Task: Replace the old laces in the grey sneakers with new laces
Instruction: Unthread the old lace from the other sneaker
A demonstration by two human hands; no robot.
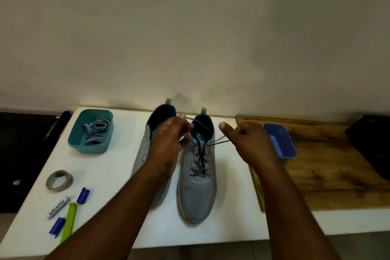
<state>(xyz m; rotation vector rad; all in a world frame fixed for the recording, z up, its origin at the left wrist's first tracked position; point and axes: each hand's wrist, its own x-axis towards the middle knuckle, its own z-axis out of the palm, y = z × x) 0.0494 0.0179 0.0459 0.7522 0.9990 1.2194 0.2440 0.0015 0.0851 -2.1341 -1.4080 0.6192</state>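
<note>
Grey sneakers, 2, stand side by side on the white table (118,186), toes toward the person, heels toward the wall. Right sneaker (198,167) carries a dark lace (199,161) criss-crossed through its eyelets; the lace's 2 free ends run up and out from the top eyelets. Left hand (168,139) hovers over the gap between the shoes, fingers curled, pinching 1 lace end above the right sneaker's collar. Right hand (251,143) sits just right of that shoe, fingers curled round the other end, which stretches taut from the top eyelet to the fist; thumb points up. Left sneaker (147,150) is largely hidden by the left forearm; cannot tell whether it is laced. Teal tub (90,131), far left of table, holds a loose heap of grey laces (96,133). Blue tub (280,143) rests on a wooden board (329,167) to the right, partly behind the right hand. Near left front: tape roll (59,180), marker (58,207), green stick (68,221), 2 blue caps (83,195).
</note>
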